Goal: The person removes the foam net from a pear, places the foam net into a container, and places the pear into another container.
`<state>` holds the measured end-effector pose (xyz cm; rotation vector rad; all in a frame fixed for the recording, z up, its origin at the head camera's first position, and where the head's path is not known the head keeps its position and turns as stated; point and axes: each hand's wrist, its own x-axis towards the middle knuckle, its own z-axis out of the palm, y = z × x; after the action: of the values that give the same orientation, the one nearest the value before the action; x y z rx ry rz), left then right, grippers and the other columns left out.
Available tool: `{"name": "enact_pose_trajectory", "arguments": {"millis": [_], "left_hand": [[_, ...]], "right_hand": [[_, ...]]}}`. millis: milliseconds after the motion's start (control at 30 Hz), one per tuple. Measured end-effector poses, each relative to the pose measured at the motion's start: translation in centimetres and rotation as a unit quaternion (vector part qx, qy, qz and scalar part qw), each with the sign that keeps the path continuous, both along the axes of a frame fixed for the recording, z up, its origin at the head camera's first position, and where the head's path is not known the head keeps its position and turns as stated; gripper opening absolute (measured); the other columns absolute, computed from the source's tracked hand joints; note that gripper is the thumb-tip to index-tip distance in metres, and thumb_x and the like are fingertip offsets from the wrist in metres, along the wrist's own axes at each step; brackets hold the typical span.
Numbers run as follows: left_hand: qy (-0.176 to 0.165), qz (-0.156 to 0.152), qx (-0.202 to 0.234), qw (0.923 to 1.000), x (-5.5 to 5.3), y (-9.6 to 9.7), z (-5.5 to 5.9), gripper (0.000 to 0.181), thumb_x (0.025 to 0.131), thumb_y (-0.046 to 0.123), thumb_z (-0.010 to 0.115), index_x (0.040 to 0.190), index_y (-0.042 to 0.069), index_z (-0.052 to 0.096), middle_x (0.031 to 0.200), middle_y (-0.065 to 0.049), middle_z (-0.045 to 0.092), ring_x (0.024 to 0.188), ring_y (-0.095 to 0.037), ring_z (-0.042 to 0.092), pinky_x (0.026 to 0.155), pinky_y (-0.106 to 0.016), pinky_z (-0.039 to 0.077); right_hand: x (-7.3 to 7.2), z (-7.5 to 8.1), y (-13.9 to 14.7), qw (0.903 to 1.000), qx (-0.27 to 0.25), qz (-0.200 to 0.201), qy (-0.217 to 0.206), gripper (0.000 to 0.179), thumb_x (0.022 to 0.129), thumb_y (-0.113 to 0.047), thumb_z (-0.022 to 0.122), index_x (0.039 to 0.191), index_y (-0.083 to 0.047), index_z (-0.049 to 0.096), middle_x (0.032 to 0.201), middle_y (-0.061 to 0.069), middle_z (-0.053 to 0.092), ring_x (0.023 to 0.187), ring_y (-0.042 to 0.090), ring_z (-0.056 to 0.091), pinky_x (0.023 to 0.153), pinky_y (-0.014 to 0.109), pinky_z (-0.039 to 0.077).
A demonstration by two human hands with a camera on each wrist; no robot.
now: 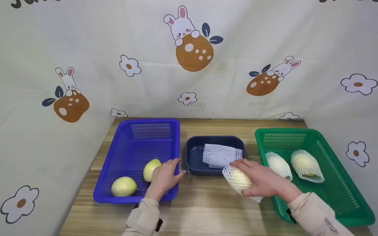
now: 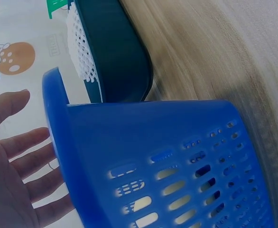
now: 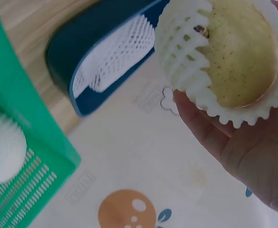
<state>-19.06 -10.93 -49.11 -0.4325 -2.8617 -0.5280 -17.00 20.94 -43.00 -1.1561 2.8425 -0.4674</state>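
Observation:
My right hand grips a pale yellow pear in a white foam net, held above the table between the dark blue bin and the green basket. One end of the pear shows bare within the net's scalloped edge in the right wrist view. My left hand, fingers loosely extended, is over the right side of the blue basket, near one bare pear. Another bare pear lies in that basket's front left corner. Whether the left hand touches the rim or the pear, I cannot tell.
White foam nets lie in the dark blue bin at the middle. On the right, the green basket holds two netted pears. A printed cloth hangs behind the wooden table.

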Motion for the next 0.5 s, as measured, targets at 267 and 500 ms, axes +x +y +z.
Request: {"name": "enact_pose_trajectory", "arguments": {"millis": [267,500], "left_hand": [[0.008,0.001,0.001,1.0,0.3,-0.1,-0.1,0.043,0.077,0.039,0.062,0.108,0.009,0.058,0.088,-0.009,0.061,0.072,-0.028,0.059,0.056,-0.04,0.046],[0.025,-0.008,0.009,0.9996,0.5,0.1,-0.2,0.042,0.076,0.038,0.063,0.106,0.009,0.059,0.083,-0.007,0.059,0.071,-0.027,0.058,0.055,-0.039,0.045]], "right_hand": [[0.2,-2.7,-1.6,0.9972,-0.003,0.033,0.066,0.078,0.057,-0.032,0.071,0.128,-0.013,0.042,0.125,0.006,0.042,0.106,0.024,0.045,0.068,0.04,0.046],[-0.4,-5.2,-2.7,0.9933,0.013,0.054,0.101,0.081,0.054,-0.029,0.071,0.128,-0.014,0.043,0.127,0.008,0.041,0.106,0.025,0.042,0.072,0.043,0.045]]}}
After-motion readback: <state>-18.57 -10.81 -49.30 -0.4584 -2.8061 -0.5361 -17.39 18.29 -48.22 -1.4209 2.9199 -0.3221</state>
